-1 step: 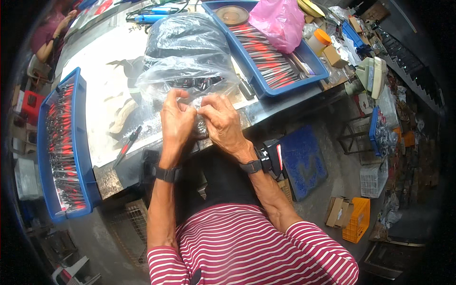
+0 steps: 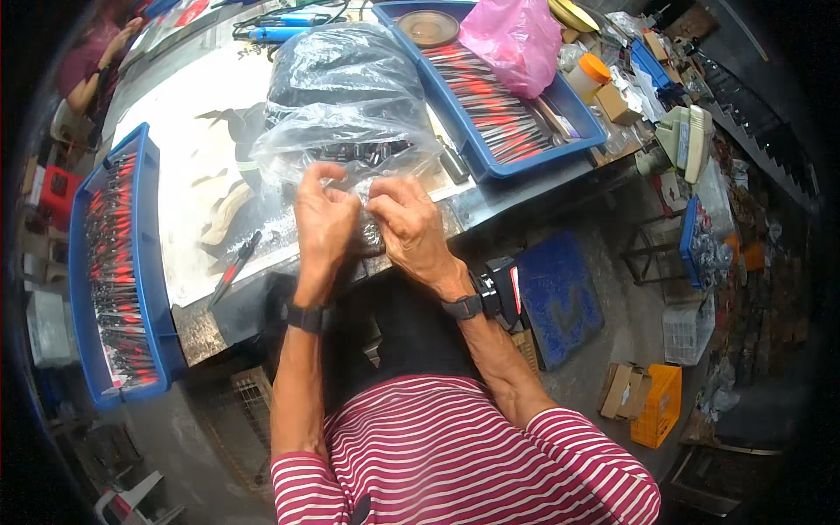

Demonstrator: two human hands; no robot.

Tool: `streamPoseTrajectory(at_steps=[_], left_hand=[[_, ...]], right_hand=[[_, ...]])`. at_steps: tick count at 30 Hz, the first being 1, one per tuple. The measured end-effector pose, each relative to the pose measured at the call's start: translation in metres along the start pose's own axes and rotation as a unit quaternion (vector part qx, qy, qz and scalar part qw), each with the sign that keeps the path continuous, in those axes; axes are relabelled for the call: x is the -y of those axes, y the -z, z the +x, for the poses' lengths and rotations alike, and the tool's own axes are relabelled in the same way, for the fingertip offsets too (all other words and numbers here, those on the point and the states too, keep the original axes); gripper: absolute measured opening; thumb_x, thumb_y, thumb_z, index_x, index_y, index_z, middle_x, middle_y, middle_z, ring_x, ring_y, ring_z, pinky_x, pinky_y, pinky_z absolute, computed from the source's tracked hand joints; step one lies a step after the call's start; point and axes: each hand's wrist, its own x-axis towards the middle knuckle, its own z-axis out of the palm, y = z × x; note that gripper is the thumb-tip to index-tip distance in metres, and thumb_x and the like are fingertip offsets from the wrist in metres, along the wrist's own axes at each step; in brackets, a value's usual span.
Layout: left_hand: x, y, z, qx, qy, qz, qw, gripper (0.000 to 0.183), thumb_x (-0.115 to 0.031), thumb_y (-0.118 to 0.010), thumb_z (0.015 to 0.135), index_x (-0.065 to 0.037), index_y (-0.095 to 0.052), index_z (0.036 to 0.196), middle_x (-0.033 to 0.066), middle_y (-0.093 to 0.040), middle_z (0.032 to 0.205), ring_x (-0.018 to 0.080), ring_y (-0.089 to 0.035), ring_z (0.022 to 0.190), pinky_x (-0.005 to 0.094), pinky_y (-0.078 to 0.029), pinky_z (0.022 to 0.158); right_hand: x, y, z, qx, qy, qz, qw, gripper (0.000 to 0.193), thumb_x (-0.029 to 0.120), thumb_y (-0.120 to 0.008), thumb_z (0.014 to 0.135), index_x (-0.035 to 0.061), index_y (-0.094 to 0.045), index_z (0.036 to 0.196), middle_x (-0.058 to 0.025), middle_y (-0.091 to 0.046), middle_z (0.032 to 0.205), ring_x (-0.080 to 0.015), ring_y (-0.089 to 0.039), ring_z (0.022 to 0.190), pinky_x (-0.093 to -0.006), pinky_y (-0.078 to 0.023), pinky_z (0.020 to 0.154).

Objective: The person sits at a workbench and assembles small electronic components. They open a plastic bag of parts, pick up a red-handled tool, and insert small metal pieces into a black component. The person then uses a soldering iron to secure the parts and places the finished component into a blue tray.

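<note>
A clear plastic bag full of dark pieces lies on the table, its near end loose and showing small black parts. At that end, above the table's front edge, my left hand is closed in a pinch with its index finger bent. My right hand faces it, thumb and fingers pressed together, the tips almost meeting the left ones. What they pinch is hidden or too small to name. Under them sits a dark block. One red-and-black pen-like tool lies left of my hands.
Blue trays stand at the left and the back right, holding many red-and-black tools. A pink bag rests on the right one. Beside it stands an orange-lidded jar. On the floor are a yellow crate and a blue board.
</note>
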Motion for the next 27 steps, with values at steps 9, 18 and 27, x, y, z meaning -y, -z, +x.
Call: streamPoseTrajectory(at_steps=[9, 18, 27], left_hand=[[0.002, 0.016, 0.011, -0.084, 0.178, -0.335, 0.921, 0.052, 0.006, -0.058, 0.072, 0.004, -0.037, 0.120, 0.0118, -0.058, 0.079, 0.0149, -0.053, 0.060, 0.0244, -0.036, 0.045], [-0.003, 0.013, 0.005, 0.012, 0.124, -0.125, 0.984, 0.040, -0.007, -0.064, 0.079, -0.003, -0.046, 0.114, 0.0012, -0.054, 0.074, 0.0082, -0.046, 0.057, 0.0204, -0.034, 0.048], [0.002, -0.005, -0.005, 0.005, -0.021, -0.077, 0.997, 0.042, 0.008, -0.050, 0.070, -0.003, -0.043, 0.110, -0.0032, -0.042, 0.063, 0.0043, -0.038, 0.055, 0.0203, -0.033, 0.048]], right_hand=[[-0.002, 0.018, -0.017, 0.083, -0.010, 0.011, 0.996, 0.013, 0.000, -0.064, 0.071, 0.0043, -0.060, 0.083, -0.0088, -0.061, 0.094, -0.0296, -0.058, 0.086, -0.0369, -0.047, 0.073], [-0.004, 0.016, -0.010, 0.047, -0.070, 0.006, 0.996, 0.014, 0.001, -0.059, 0.077, 0.0039, -0.062, 0.090, -0.0116, -0.059, 0.084, -0.0315, -0.056, 0.080, -0.0392, -0.045, 0.071], [-0.001, 0.007, 0.004, 0.063, -0.081, -0.049, 0.994, 0.020, 0.002, -0.058, 0.081, 0.0014, -0.063, 0.101, -0.0161, -0.061, 0.089, -0.0349, -0.057, 0.085, -0.0421, -0.045, 0.076]])
